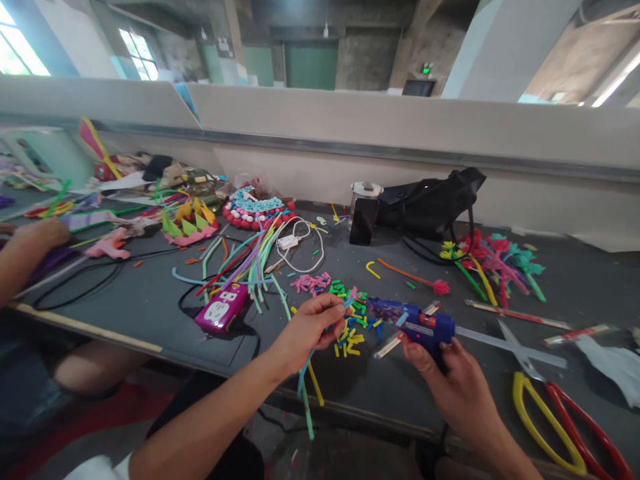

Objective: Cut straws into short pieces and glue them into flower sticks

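Observation:
Between the thumb and fingers of my left hand (320,325) is a blue pipe cleaner (303,373), its lower end hanging past the table edge and a small pink piece at its top. My right hand (457,380) is wrapped round the handle of a dark blue glue gun (425,325). A clear glue stick (510,347) sticks out of its back. The nozzle points left, toward my left fingers, a short gap away. Around and behind my left hand lies a pile of short cut pipe cleaner pieces (350,343) in yellow, green, blue and pink.
Scissors (545,400) with yellow and red handles lie at right. Pipe-cleaner flowers (500,257), a black bag (435,207) and a phone (363,222) stand behind. A magenta power strip (223,308) and long pipe cleaners (253,263) lie left. Another person's hand (43,237) is far left.

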{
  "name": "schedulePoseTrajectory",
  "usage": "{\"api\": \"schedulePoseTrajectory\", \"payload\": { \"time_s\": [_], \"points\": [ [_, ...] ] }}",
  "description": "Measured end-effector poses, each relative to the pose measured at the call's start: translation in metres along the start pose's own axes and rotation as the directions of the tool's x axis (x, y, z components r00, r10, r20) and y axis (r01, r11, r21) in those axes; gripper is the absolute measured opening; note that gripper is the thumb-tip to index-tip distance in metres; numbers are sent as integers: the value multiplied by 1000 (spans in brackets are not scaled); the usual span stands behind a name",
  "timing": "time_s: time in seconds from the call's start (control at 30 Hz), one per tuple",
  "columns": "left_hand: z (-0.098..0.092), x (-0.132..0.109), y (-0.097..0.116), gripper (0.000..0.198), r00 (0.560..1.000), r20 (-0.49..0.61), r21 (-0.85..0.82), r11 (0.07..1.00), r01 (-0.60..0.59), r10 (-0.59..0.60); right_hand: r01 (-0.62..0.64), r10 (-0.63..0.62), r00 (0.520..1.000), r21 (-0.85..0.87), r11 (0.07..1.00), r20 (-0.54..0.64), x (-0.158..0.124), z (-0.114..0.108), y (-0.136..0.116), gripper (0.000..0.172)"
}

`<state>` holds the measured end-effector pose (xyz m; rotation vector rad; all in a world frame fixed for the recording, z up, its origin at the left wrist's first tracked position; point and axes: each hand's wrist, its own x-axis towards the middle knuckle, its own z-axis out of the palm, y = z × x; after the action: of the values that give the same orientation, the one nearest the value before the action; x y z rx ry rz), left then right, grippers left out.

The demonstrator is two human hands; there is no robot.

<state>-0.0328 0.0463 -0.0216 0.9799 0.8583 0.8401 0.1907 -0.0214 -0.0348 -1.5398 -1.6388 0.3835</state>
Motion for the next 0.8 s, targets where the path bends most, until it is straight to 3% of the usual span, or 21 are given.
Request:
{"api": "schedulePoseTrajectory", "payload": {
  "time_s": [0.53, 0.67, 0.8],
  "points": [
    [-1, 1, -2, 23, 1000, 4, 5, 1000, 3, -3, 9, -9, 1000, -10, 1000, 8, 1, -1, -3, 36],
    [0, 0, 0, 23, 1000, 1, 9, 1000, 0, 0, 20, -22, 999, 47, 999, 43, 3, -4, -5, 36],
    [0, 1, 0, 22, 1000, 4, 16, 1000, 0, 0, -37, 36, 999, 114, 993, 7, 2, -6, -1, 37]
  ]
}}
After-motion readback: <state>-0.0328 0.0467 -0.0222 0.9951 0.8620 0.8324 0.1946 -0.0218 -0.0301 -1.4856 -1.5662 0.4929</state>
